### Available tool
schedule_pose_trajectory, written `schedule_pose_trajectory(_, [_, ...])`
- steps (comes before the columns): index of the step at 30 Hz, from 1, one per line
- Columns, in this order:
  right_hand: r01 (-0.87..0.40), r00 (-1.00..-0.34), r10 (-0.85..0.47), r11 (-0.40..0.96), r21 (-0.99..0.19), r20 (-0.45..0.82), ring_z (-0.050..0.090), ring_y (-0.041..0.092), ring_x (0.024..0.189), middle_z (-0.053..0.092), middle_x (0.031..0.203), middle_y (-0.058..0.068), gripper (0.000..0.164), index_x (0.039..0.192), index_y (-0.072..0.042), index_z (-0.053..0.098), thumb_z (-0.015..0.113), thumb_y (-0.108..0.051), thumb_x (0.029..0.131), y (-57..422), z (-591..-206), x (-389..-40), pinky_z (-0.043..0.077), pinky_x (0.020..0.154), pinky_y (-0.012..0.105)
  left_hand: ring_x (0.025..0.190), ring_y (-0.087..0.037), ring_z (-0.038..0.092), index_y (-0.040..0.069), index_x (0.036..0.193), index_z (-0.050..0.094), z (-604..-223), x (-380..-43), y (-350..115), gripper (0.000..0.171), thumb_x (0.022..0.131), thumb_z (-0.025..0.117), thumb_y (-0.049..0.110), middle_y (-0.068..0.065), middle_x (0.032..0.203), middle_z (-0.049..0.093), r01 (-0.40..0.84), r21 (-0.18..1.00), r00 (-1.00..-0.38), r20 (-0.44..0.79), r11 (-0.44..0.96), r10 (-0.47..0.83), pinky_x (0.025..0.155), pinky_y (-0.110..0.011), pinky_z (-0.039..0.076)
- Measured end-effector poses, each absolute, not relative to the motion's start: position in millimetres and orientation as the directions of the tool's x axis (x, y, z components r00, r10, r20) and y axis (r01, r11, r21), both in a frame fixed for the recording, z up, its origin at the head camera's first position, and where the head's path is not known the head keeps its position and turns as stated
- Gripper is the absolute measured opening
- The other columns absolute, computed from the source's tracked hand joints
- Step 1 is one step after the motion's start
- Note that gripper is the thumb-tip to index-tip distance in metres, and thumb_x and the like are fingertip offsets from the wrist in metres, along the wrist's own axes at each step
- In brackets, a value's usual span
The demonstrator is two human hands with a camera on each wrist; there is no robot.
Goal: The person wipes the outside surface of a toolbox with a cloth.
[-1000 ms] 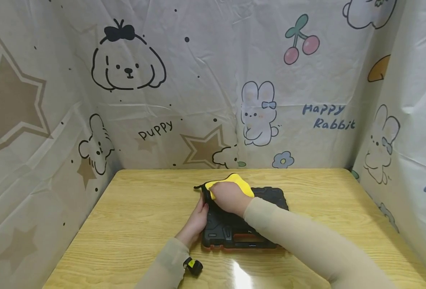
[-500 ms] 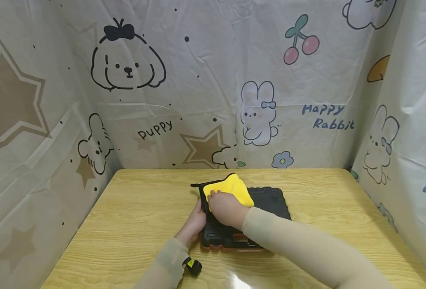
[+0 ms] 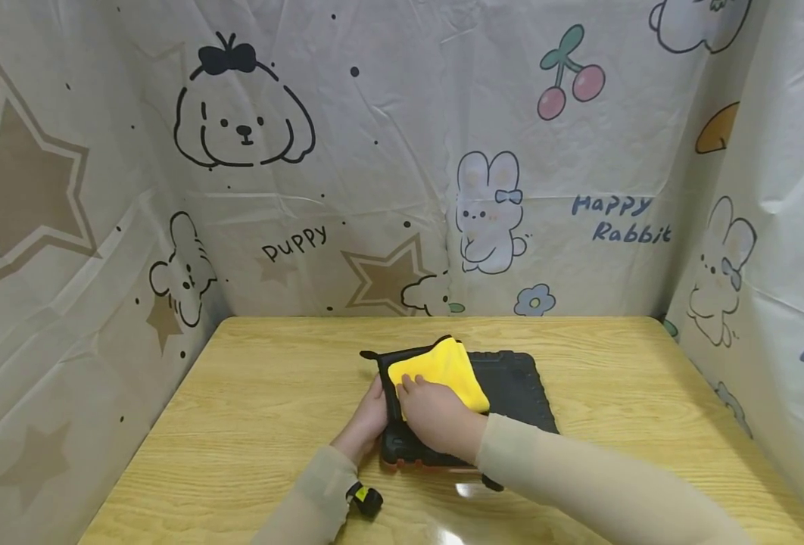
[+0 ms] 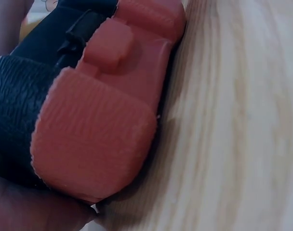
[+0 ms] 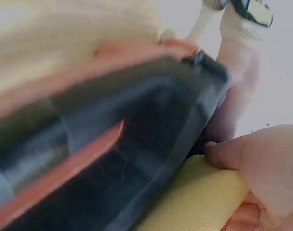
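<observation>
A black plastic tool case (image 3: 511, 386) with an orange-red lower shell lies flat on the wooden table. My left hand (image 3: 368, 420) grips its left side, the fingertips partly hidden by the case and cloth. In the left wrist view, the case's orange-red corner (image 4: 93, 134) sits close over the wood, with parts of the hand at the left. A yellow cloth (image 3: 450, 371) with black edging is spread over the case's upper left. My right hand (image 3: 439, 416) presses the cloth onto the lid; in the right wrist view, thumb and curled fingers hold the cloth (image 5: 199, 192).
The wooden table (image 3: 259, 378) extends on both sides of the case. A black and yellow wrist camera (image 3: 366, 499) is strapped at the left sleeve. A printed cloth curtain (image 3: 375, 151) stands behind and at both sides.
The right hand and yellow cloth have moved toward the person and slightly right over the lid, and the sleeve now covers the case's handle. The left hand has stayed at the case's left side.
</observation>
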State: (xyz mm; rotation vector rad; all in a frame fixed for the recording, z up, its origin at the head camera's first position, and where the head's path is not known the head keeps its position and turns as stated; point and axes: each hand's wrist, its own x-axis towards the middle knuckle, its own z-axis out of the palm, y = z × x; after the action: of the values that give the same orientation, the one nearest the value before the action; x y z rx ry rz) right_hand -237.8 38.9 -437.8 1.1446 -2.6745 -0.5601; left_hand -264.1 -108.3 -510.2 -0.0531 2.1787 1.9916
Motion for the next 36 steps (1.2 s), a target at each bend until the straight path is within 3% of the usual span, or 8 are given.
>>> schedule_pose_trajectory(9, [-0.664,-0.645,-0.764,0.563,0.492,0.003,0.066,0.016,0.124,0.064,0.142,0.004,0.048,0.14,-0.012,0.066,0.071,-0.033,0.097,44,-443,-209,0.061,0.08,0.021,0.159,-0.044,0.009,0.023,0.168,0.013,-509,-267,-111,0.067,0.11,0.046,0.032,-0.016,0.172,0.016,-0.185,0.976,-0.976,-0.197,0.113,0.097,0.125,-0.066,0.01])
schedule_pose_trajectory(15, [-0.681,-0.608,-0.794,0.523,0.513,0.003,0.067,0.014,0.121,0.065,0.141,0.001,0.042,0.139,-0.016,0.067,0.068,-0.032,0.1,47,-443,-193,0.06,0.075,0.019,0.159,-0.044,0.007,0.021,0.168,0.009,-510,-268,-114,0.075,0.107,0.053,0.024,-0.017,0.172,0.016,-0.17,0.98,-0.976,-0.183,0.107,0.118,0.126,-0.066,0.008])
schedule_pose_trajectory(22, [-0.726,-0.585,-0.81,0.501,0.471,-0.04,0.066,0.012,0.122,0.064,0.142,-0.002,0.041,0.14,-0.019,0.066,0.067,-0.031,0.101,53,-437,-172,0.059,0.075,0.017,0.157,-0.049,0.002,0.015,0.167,0.002,-513,-267,-113,0.061,0.114,0.031,0.021,-0.024,0.172,0.005,-0.143,0.985,-0.97,-0.158,0.092,0.185,0.125,-0.067,0.005])
schedule_pose_trajectory(26, [-0.744,-0.582,-0.81,0.496,0.447,-0.069,0.065,0.013,0.125,0.063,0.143,-0.002,0.04,0.141,-0.02,0.065,0.065,-0.03,0.102,58,-434,-163,0.059,0.08,0.018,0.158,-0.048,-0.001,0.013,0.167,0.002,-513,-266,-113,0.062,0.114,0.031,0.026,-0.023,0.172,0.0,-0.122,0.989,-0.972,-0.137,0.089,0.193,0.125,-0.067,0.003])
schedule_pose_trajectory(29, [-0.75,-0.567,-0.82,0.476,0.459,-0.077,0.065,0.013,0.125,0.064,0.143,-0.002,0.04,0.141,-0.02,0.065,0.065,-0.03,0.103,60,-433,-159,0.059,0.084,0.018,0.157,-0.048,0.004,0.007,0.166,0.006,-534,-276,-117,0.069,0.113,0.03,0.043,-0.027,0.17,0.004,0.06,0.989,-0.976,0.031,0.131,0.215,0.128,-0.059,0.01])
schedule_pose_trajectory(32, [-0.755,-0.552,-0.83,0.454,0.473,-0.084,0.065,0.012,0.125,0.064,0.142,-0.002,0.04,0.141,-0.02,0.065,0.064,-0.032,0.103,62,-432,-158,0.058,0.085,0.018,0.16,-0.034,0.011,0.011,0.167,0.008,-577,-298,-127,0.072,0.111,0.031,0.049,-0.02,0.172,0.009,0.304,0.934,-0.934,0.253,0.186,0.253,0.13,-0.039,0.018])
schedule_pose_trajectory(33, [-0.757,-0.545,-0.834,0.443,0.48,-0.09,0.064,0.012,0.126,0.063,0.143,-0.003,0.04,0.141,-0.02,0.065,0.064,-0.032,0.103,63,-432,-159,0.058,0.086,0.018,0.16,-0.034,0.013,0.011,0.167,0.008,-589,-306,-130,0.073,0.11,0.032,0.05,-0.02,0.172,0.01,0.35,0.915,-0.92,0.296,0.201,0.257,0.129,-0.039,0.021])
schedule_pose_trajectory(36, [-0.766,-0.532,-0.838,0.415,0.491,-0.122,0.062,0.012,0.129,0.061,0.145,-0.003,0.042,0.144,-0.02,0.062,0.063,-0.032,0.103,65,-430,-162,0.057,0.091,0.018,0.16,-0.031,0.012,0.019,0.168,0.008,-605,-317,-133,0.065,0.112,0.035,0.04,-0.015,0.173,0.009,0.314,0.926,-0.93,0.255,0.209,0.266,0.13,-0.042,0.019])
